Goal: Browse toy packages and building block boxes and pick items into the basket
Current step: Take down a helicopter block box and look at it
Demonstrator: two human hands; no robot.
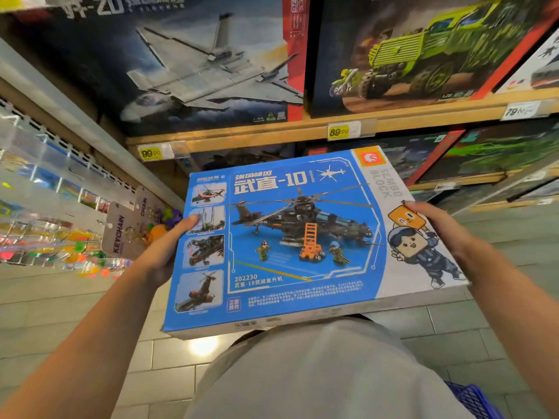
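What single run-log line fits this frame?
phase: inspecting | left hand: grips helicopter block box left edge | right hand: grips right edge | basket: lower right, box not in it

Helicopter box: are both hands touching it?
Touching. The head view shows the left hand gripping the left edge of the helicopter box, thumb on top, and the right hand gripping the right edge.

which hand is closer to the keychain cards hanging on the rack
Left. The left hand grips the helicopter box edge right beside the keychain cards; the right hand holds the opposite edge, far across.
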